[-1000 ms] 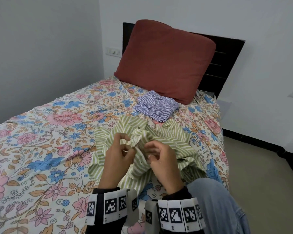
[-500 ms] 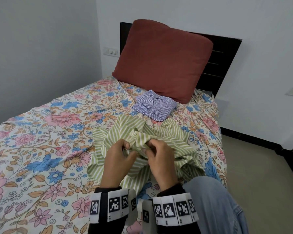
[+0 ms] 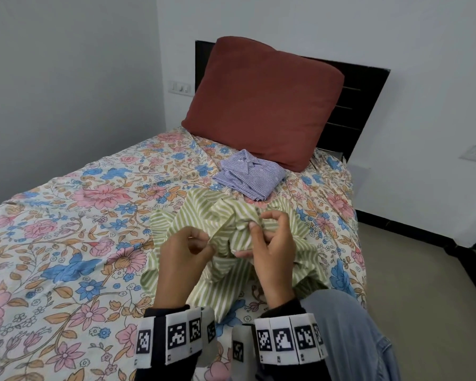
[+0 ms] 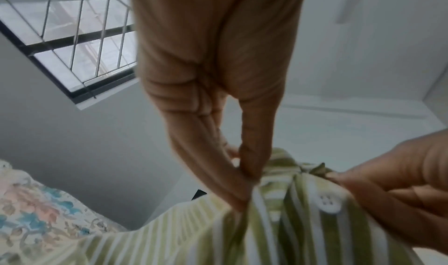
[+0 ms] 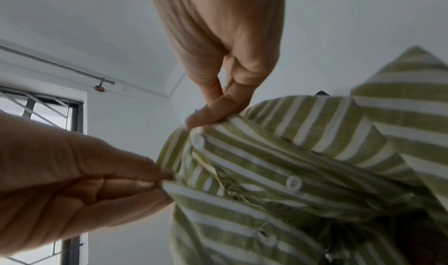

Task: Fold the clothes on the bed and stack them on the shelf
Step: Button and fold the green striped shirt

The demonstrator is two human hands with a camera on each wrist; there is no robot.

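A crumpled green-and-white striped shirt (image 3: 204, 215) lies at the near right of the floral bed (image 3: 66, 215). My left hand (image 3: 187, 248) pinches its front edge between thumb and forefinger, and the left wrist view shows that pinch (image 4: 244, 188) beside a white button (image 4: 328, 204). My right hand (image 3: 270, 240) pinches the other front edge of the shirt (image 5: 290, 163) next to a button (image 5: 198, 139), a little farther from me. A folded blue-striped shirt (image 3: 249, 177) rests behind it, against the red pillow (image 3: 261, 103).
The bed's right edge drops to a beige floor (image 3: 410, 270). My knee in blue jeans (image 3: 349, 339) is beside the bed at lower right. A dark headboard (image 3: 355, 105) and white walls close the far end. No shelf is in view.
My hands have drawn apart: the right hand has moved up and away with its shirt edge, while the left keeps its pinch lower down. The shirt's front is stretched between them.
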